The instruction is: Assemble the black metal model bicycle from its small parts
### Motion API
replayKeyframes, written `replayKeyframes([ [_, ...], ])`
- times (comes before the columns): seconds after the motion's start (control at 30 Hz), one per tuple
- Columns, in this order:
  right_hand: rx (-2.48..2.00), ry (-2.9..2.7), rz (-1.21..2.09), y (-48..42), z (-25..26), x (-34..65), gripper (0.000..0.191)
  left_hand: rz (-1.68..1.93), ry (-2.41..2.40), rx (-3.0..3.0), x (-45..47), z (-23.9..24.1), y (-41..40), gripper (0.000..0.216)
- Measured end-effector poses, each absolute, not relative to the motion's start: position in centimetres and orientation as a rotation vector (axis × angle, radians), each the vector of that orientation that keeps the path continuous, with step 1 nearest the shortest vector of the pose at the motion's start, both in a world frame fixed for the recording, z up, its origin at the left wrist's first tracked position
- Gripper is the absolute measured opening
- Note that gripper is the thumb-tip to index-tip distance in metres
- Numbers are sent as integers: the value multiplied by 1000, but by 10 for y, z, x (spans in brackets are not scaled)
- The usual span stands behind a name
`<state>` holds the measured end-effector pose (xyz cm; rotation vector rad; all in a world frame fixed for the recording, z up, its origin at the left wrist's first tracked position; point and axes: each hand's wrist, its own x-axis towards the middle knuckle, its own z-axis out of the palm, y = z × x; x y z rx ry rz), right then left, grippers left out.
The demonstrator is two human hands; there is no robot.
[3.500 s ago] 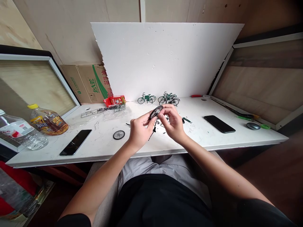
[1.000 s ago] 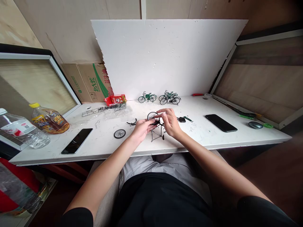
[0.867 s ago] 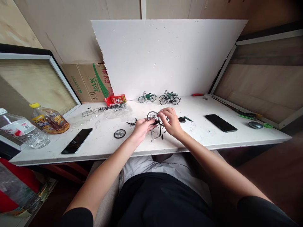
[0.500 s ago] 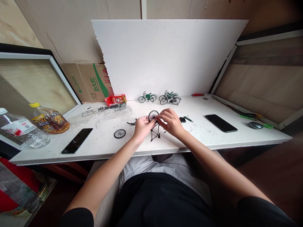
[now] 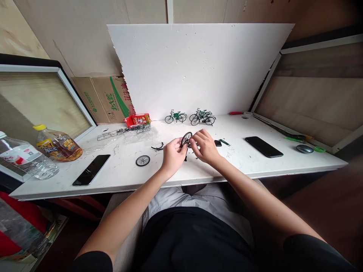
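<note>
Above the middle of the white table, a small black spoked wheel [image 5: 186,138] sits between my hands, with part of a thin black model bicycle frame [image 5: 186,157] showing below it. My left hand [image 5: 174,154] is closed around the wheel and frame from the left. From the right, my right hand [image 5: 205,146] pinches at the wheel's hub; its fingertips partly hide the joint. A second loose wheel [image 5: 142,161] lies flat to the left. Beyond it rests a curved black part [image 5: 157,146], perhaps a mudguard.
Finished-looking model bicycles [image 5: 176,116] stand by the white board [image 5: 198,68]. Small green and black pieces [image 5: 224,142] lie right of my hands. Phones [image 5: 91,170] [image 5: 263,147] flank the work area. Bottles [image 5: 58,143], a red packet [image 5: 137,120] and a mouse [image 5: 304,149] are farther out.
The wheel and frame have turned in my hands: the wheel appears narrower and the frame's lower end is now mostly hidden behind my left hand. Both hands stay close together.
</note>
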<state>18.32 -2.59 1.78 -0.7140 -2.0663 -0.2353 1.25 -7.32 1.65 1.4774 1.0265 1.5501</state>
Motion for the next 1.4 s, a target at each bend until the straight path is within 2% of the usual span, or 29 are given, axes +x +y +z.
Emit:
replayKeyframes([
  [0.13,-725,-2063,-253,-26,15,182,21,1584,987,1474,14,14,-75,29],
  [0.33,-755,-2082,-243,-25,15,183,43,1612,996,1500,15,14,-77,29],
  [0.53,-686,-2060,-116,-25,16,183,27,1597,992,1601,15,10,-75,30],
  [0.7,-681,-2036,-29,-25,16,182,35,1631,1036,1658,16,8,-74,28],
  [0.87,-644,-2038,16,-27,19,183,29,1645,1031,1680,16,9,-75,26],
  [1.0,-678,-2033,71,-27,19,183,35,1645,1034,1689,15,9,-74,27],
  [1.13,-654,-2042,113,-28,20,184,31,1654,1033,1704,15,9,-74,26],
  [1.27,-673,-2038,147,-28,20,185,40,1652,1009,1704,15,9,-74,27],
  [1.4,-669,-2050,141,-28,21,185,36,1657,1023,1709,15,9,-74,26],
])
